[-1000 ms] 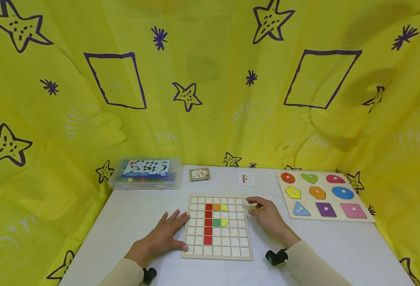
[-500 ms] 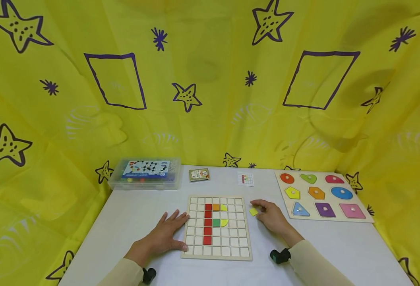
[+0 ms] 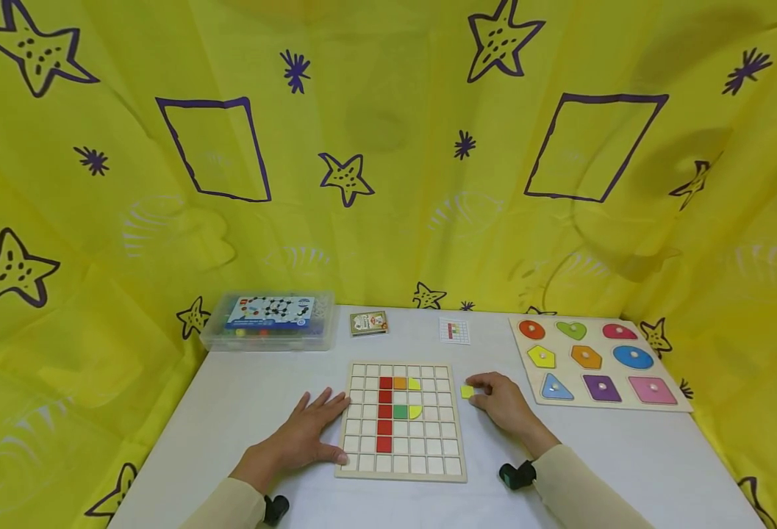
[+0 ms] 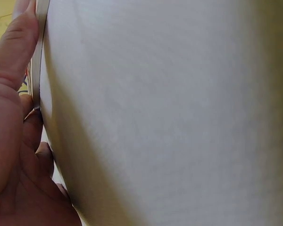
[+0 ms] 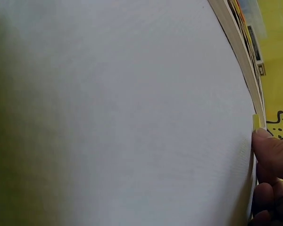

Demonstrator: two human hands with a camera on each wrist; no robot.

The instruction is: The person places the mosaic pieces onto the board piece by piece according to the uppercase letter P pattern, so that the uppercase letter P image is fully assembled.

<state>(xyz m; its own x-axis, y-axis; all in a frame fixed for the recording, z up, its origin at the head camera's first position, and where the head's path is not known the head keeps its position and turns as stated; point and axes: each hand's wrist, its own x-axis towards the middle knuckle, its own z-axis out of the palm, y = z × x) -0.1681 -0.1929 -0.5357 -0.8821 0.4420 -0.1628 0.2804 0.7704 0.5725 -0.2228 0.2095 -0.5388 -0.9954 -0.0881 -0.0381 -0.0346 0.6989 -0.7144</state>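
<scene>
A wooden grid board (image 3: pixel 428 474) lies on the white table, with red square tiles (image 3: pixel 384 412) in a column. To their right sit an orange tile (image 3: pixel 400 383), a green tile (image 3: pixel 400 412) and two rounded yellow tiles (image 3: pixel 414 412). My left hand (image 3: pixel 302 433) rests spread at the board's left side, its thumb over the lower left rim. Just off the board's right edge, my right hand (image 3: pixel 503 405) pinches a small yellow tile (image 3: pixel 467 391) between thumb and forefinger. In the right wrist view that yellow tile (image 5: pixel 255 121) shows edge-on at the thumb tip, low over the table.
A small printed pattern card (image 3: pixel 454 330) lies behind the board, beside a little card box (image 3: pixel 369 323). A clear plastic case (image 3: pixel 269 321) stands at the back left. At the right is a knobbed shape puzzle (image 3: pixel 540 378). Yellow curtains (image 3: pixel 388 242) enclose the table.
My right hand has shifted slightly right, away from the board, and the yellow tile has come into sight at its fingertips and turned a little. My left hand has stayed put.
</scene>
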